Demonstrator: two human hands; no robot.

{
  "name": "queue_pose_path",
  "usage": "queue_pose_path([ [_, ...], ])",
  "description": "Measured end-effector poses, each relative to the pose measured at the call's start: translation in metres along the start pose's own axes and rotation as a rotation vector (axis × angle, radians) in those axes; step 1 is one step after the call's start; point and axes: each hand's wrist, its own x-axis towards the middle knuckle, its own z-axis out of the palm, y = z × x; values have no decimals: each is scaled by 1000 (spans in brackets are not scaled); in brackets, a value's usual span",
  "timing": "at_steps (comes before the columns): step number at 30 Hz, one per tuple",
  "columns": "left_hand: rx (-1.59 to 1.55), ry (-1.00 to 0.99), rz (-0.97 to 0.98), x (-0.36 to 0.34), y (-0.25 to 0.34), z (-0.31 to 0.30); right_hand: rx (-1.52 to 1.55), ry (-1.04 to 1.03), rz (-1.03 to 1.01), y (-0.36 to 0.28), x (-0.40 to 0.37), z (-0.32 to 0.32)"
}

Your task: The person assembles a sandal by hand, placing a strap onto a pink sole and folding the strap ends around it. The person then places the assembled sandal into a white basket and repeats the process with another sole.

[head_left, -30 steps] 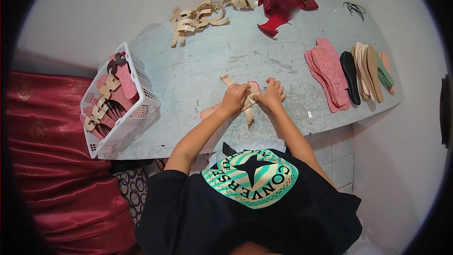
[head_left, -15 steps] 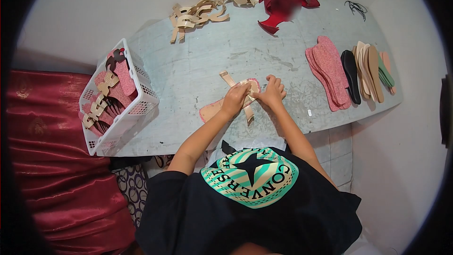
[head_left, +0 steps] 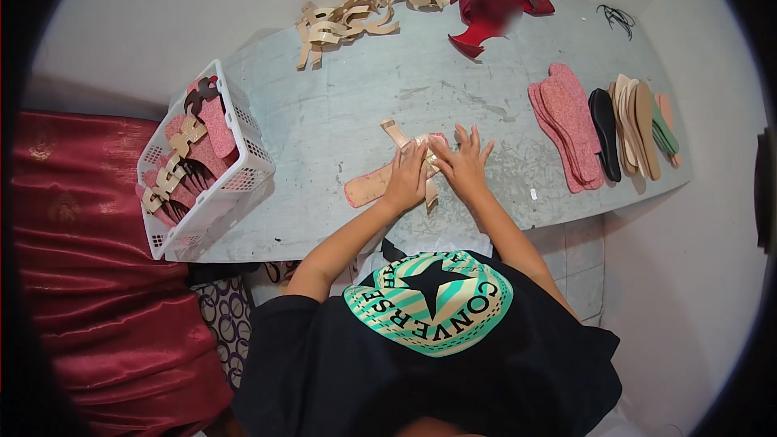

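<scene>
A tan insole with a pink edge (head_left: 370, 186) lies slantwise on the table in front of me. A beige strap piece (head_left: 393, 131) crosses it, its ends sticking out on both sides. My left hand (head_left: 407, 178) rests on the strap and insole from the left, its fingers together and pressing down. On the right side, my right hand (head_left: 465, 163) has its fingers spread, with the thumb side touching the strap near the pink end of the insole. The fingers hide part of the strap.
A white basket (head_left: 255, 142) of pink soles with straps stands at the left. Beige straps (head_left: 348, 23) and red pieces (head_left: 479, 28) lie at the back. Pink soles (head_left: 564, 125), a black sole (head_left: 603, 133) and tan soles (head_left: 639, 125) are at the right, below black cords (head_left: 617, 20).
My right hand's fingers have spread and straightened. My left hand's fingers have flattened over the strap. The whole view has shifted slightly.
</scene>
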Motion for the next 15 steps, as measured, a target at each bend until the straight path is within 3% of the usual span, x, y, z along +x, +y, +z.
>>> queue_pose_path([
  [3,59,-56,-112,-7,3,9,-30,-25,-49,2,-2,8],
  [10,23,-43,-172,-10,5,12,4,-106,-46,4,-1,8],
  [13,-226,-17,-180,-13,4,3,-6,-125,-39,4,0,8],
  [15,-352,-71,-53,-21,2,-8,-1,-134,-35,4,0,6],
])
